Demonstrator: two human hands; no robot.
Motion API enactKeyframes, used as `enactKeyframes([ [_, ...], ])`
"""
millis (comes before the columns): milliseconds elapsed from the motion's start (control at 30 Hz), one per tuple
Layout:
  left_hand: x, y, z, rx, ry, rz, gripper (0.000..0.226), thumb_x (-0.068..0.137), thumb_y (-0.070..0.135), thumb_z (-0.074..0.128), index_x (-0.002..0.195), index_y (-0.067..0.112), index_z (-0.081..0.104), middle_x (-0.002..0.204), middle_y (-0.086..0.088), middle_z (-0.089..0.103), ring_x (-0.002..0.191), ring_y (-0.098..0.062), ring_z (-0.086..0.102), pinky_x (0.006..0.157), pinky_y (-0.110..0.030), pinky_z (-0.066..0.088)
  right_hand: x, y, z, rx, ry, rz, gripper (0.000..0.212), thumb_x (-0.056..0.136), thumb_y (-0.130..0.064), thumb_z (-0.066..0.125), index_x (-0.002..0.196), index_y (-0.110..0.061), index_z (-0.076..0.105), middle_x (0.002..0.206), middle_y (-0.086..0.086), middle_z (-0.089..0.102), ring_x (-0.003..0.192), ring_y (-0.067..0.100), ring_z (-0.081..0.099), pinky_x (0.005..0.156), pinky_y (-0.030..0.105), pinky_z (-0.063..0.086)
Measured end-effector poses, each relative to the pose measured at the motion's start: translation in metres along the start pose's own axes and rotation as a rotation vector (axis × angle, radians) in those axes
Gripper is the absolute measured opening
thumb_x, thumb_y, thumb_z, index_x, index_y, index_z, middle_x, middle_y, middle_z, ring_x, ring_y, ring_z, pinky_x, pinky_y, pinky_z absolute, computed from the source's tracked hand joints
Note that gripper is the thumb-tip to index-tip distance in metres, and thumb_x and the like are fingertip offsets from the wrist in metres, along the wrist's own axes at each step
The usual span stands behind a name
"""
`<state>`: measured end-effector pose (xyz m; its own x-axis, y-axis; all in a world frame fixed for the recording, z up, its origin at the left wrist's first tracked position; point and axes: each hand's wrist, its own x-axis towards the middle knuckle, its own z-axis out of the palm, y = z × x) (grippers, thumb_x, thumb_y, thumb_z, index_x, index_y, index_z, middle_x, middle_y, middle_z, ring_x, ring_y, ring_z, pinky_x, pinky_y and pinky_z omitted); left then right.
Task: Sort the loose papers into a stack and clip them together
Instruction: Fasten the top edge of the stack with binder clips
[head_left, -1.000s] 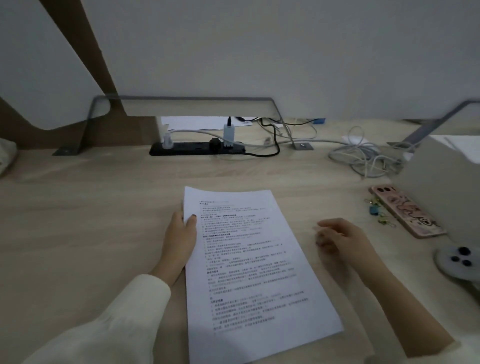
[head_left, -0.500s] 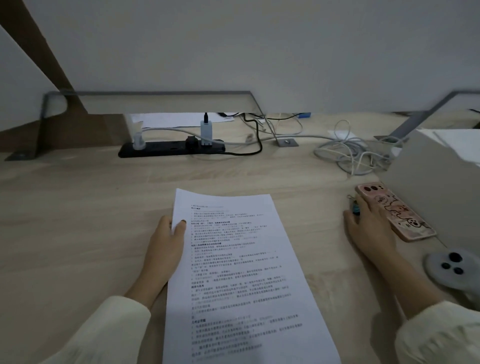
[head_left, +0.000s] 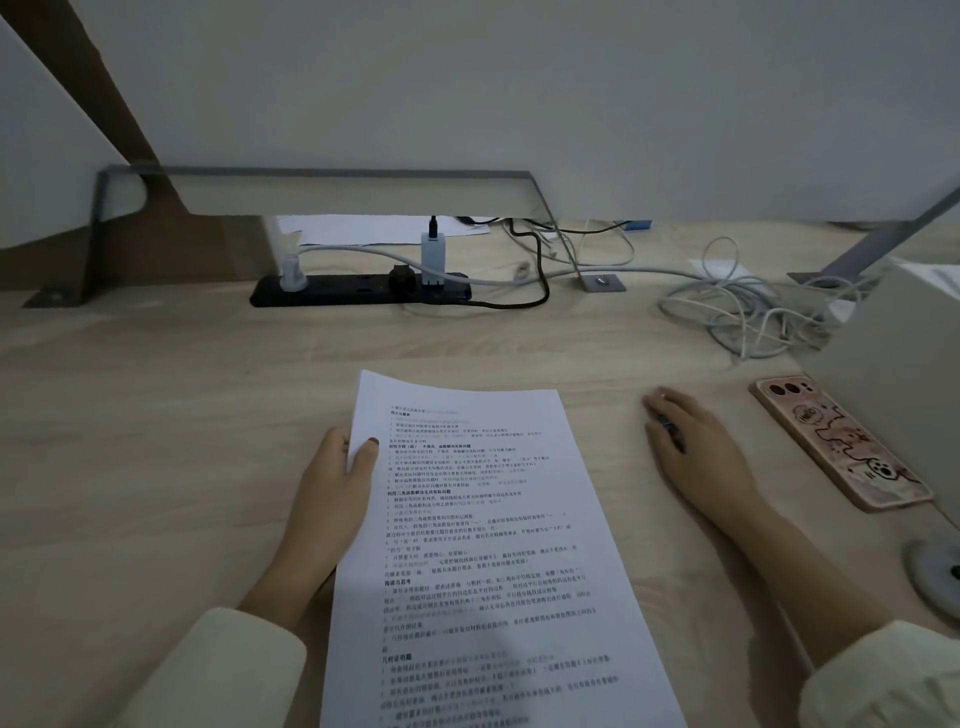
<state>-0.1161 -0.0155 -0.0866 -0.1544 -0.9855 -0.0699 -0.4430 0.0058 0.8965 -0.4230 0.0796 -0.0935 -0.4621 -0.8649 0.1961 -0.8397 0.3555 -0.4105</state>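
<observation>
A stack of white printed papers (head_left: 483, 545) lies on the wooden desk (head_left: 156, 415), running from the middle to the bottom edge of the view. My left hand (head_left: 332, 493) grips the stack's left edge near the top, thumb on the top sheet and fingers underneath. To the right of the stack, my right hand (head_left: 696, 457) rests on the desk with its fingers curled over a small dark binder clip (head_left: 668, 427), which shows only partly between them.
A phone in a pink cartoon case (head_left: 836, 441) lies right of my right hand, beside a grey box (head_left: 893, 364). A black power strip (head_left: 358, 291) and tangled white cables (head_left: 753, 317) sit at the back. A round grey grommet (head_left: 935, 577) is at the right edge.
My right hand reached to the clips beside the phone, then drew back left toward the papers with a clip under its fingers. My left hand kept its hold on the stack.
</observation>
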Motion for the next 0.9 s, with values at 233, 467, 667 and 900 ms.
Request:
enactKeyframes([
  [233, 0.004, -0.013, -0.031, -0.016, 0.031, -0.028, 0.015, 0.097, 0.026, 0.039, 0.097, 0.013, 0.047, 0.086, 0.001, 0.058, 0.075, -0.017, 0.057, 0.059, -0.030, 0.041, -0.026, -0.070, 0.031, 0.106, -0.177, -0.211, 0.042, 0.098, -0.026, 0.041, 0.139, -0.016, 0.044, 0.151, -0.005, 0.034, 0.138, 0.012, 0.032, 0.110, 0.017, 0.018],
  [467, -0.005, -0.030, -0.071, -0.038, 0.068, -0.056, 0.018, 0.097, 0.024, 0.038, 0.104, 0.010, 0.047, 0.093, -0.002, 0.059, 0.081, -0.021, 0.059, 0.061, -0.031, 0.042, -0.027, -0.096, 0.022, 0.063, -0.117, -0.211, 0.040, 0.100, -0.025, 0.031, 0.136, -0.017, 0.047, 0.146, -0.003, 0.043, 0.140, 0.011, 0.029, 0.115, 0.024, 0.009],
  [667, -0.008, -0.032, -0.076, -0.054, 0.059, -0.060, 0.018, 0.097, 0.021, 0.040, 0.100, 0.005, 0.047, 0.081, 0.004, 0.053, 0.069, -0.010, 0.052, 0.055, -0.026, 0.037, -0.022, -0.131, 0.002, 0.361, 0.039, -0.034, 0.029, 0.092, -0.030, 0.054, 0.115, -0.016, 0.064, 0.112, -0.002, 0.064, 0.109, 0.017, 0.056, 0.087, 0.022, 0.039],
  [900, -0.012, -0.034, -0.077, -0.109, 0.044, -0.079, 0.017, 0.096, 0.022, 0.040, 0.099, 0.008, 0.048, 0.082, 0.004, 0.056, 0.071, -0.010, 0.055, 0.059, -0.027, 0.041, -0.028, -0.213, 0.008, 0.650, -0.214, -0.097, 0.013, 0.090, -0.024, 0.058, 0.102, -0.019, 0.060, 0.081, -0.007, 0.074, 0.077, 0.028, 0.065, 0.069, 0.044, 0.048],
])
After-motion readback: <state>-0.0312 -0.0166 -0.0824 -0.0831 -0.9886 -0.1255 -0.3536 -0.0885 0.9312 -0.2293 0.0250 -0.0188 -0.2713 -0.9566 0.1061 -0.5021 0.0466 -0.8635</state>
